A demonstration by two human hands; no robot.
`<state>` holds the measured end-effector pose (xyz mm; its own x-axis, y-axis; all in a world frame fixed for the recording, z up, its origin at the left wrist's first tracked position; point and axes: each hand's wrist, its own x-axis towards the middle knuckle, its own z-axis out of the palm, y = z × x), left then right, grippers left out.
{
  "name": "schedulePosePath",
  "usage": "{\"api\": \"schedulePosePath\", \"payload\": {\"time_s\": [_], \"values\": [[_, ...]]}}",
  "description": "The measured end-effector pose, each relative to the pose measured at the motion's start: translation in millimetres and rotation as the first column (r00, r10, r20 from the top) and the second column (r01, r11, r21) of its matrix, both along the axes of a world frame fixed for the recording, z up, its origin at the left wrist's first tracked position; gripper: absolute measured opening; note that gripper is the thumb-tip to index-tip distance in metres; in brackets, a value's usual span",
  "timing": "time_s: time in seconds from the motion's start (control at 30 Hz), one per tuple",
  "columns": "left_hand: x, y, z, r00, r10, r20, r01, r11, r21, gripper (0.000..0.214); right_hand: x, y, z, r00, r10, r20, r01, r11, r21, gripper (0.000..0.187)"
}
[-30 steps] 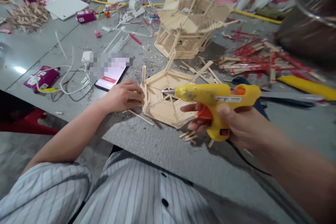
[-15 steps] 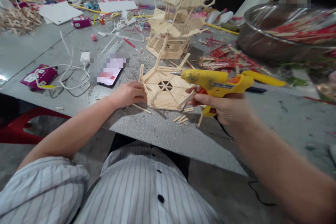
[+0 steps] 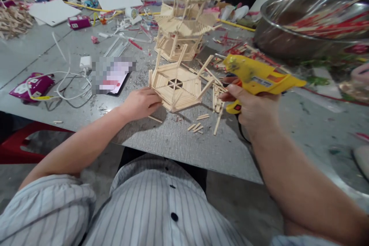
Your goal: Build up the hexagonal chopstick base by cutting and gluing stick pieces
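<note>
A six-sided base made of wooden craft sticks [image 3: 184,98] lies on the grey table, with short posts standing up around its rim and a spoked opening in the middle. My left hand [image 3: 142,103] is closed at its left edge, fingertips curled against the rim and partly hidden. In my right hand [image 3: 253,109] is a yellow hot glue gun [image 3: 253,75], held by the handle. Its metal nozzle points left, close to the top of the base's right-hand post. Behind the base stands a tiered stick pagoda [image 3: 184,27] with a pointed roof.
Loose short sticks [image 3: 197,127] lie before and right of the base. A phone [image 3: 115,78], a white charger with cable [image 3: 85,63] and a purple packet [image 3: 31,86] are on the left. A large metal bowl [image 3: 265,32] holds red-and-tan sticks at the back right.
The glue gun has moved right and up, from over the base to beside its right-hand posts. The base has turned somewhat, while my left hand stays at its left edge.
</note>
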<state>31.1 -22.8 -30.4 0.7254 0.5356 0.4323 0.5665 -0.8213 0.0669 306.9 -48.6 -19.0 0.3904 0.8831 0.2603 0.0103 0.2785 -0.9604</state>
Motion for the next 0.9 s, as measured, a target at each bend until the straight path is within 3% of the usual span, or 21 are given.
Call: {"api": "schedulePosePath", "payload": {"time_s": [0.1,0.23,0.47,0.9], "values": [[-13.4,-3.5,9.6,1.0,-0.015,0.009,0.015,1.0,0.012,0.023,2.1,2.3,-2.6,0.999,-0.051,0.002,0.051,0.998,0.021,0.015],[-22.0,-6.3,17.4,0.993,-0.007,-0.12,0.0,0.998,-0.062,0.024,0.3,2.2,-1.7,0.998,-0.059,0.004,0.059,0.997,0.054,0.013],[-17.1,-9.5,17.7,0.983,0.01,-0.184,-0.041,0.986,-0.163,0.022,-4.2,-4.1,-1.6,1.0,-0.029,-0.012,0.03,0.999,0.024,0.015],[-14.0,-12.7,23.1,0.946,-0.069,-0.318,-0.041,0.944,-0.327,0.025,-4.2,-9.9,-11.2,0.985,-0.025,0.169,0.019,0.999,0.035,0.013]]}}
